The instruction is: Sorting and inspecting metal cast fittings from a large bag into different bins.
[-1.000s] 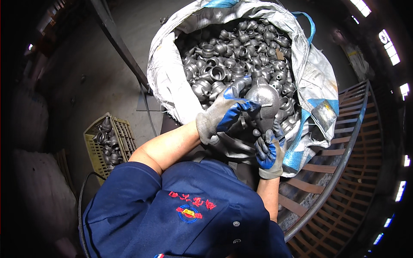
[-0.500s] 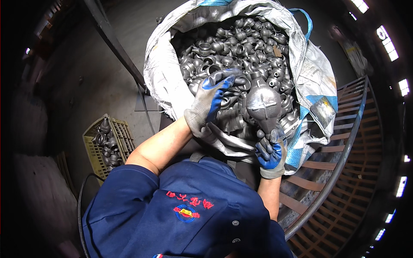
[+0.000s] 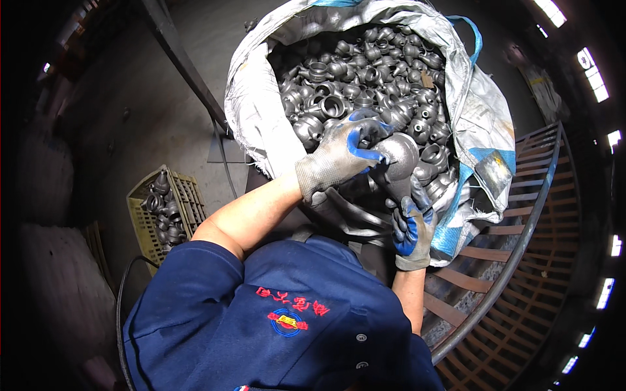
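A grey, rounded metal casting with a narrower neck is held over the mouth of a big white woven sack. My left hand, in a grey glove with blue-black palm, has its thumb and fingers closed on the casting's left side. My right hand, gloved the same way, is below it, palm up and fingers apart, close beside the neck; whether a finger touches it I cannot tell. Many similar grey castings fill the sack behind my hands.
At the left on the floor stands a yellow plastic crate with several castings in it. A curved metal rail with slats runs along the right. A dark post slants down beside the sack, and a black cable hangs near my left side.
My left hand has moved right and taken hold of the casting, which has been turned and tilted. My right hand's fingers have loosened from its neck. The view has shifted slightly.
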`<state>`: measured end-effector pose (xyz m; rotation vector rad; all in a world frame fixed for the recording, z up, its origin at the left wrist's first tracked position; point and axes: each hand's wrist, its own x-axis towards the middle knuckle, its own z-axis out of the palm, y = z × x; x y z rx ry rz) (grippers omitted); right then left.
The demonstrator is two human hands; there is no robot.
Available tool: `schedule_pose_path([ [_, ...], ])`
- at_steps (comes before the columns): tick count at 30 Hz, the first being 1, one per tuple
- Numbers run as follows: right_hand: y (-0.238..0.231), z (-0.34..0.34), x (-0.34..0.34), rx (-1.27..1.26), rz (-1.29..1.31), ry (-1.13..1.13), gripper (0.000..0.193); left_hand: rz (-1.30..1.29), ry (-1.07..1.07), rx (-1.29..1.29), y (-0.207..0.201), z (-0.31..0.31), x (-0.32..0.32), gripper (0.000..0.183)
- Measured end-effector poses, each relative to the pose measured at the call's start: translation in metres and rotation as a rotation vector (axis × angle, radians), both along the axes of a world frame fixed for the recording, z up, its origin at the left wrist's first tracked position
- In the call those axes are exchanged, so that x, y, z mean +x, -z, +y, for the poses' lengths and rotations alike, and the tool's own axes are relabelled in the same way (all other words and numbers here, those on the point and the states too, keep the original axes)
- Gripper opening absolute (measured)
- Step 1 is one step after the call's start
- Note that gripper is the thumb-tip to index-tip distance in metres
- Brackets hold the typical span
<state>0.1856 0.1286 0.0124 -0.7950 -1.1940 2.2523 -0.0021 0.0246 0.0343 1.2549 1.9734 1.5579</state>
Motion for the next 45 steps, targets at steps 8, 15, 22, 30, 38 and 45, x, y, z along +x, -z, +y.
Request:
schedule_pose_path([
  [8,-0.003,-0.001,0.001,-0.105,0.087,-0.072,0.042,-0.481,0.078,0.222,0.009,-0.001,-0.017,0.02],
  [15,0.009,-0.003,-0.001,-0.136,0.109,-0.122,0.031,-0.431,0.021,0.376,0.01,0.011,-0.017,0.031],
  [22,0.025,0.017,0.008,-0.44,0.234,-0.138,0.03,-0.794,-0.027,0.328,0.009,-0.015,-0.035,0.016],
  [30,0.037,0.015,0.01,-0.52,0.148,-0.065,0.028,0.841,-0.071,-0.575,0.149,-0.098,-0.035,0.053],
  [38,0.037,0.012,0.004,-0.491,0.042,-0.219,0.032,0.756,0.176,-0.686,0.12,-0.16,-0.022,0.076],
  [45,0.047,0.003,0.003,-0.55,0.062,-0.152,0.027,0.445,0.042,-0.489,0.122,-0.161,-0.042,0.037],
])
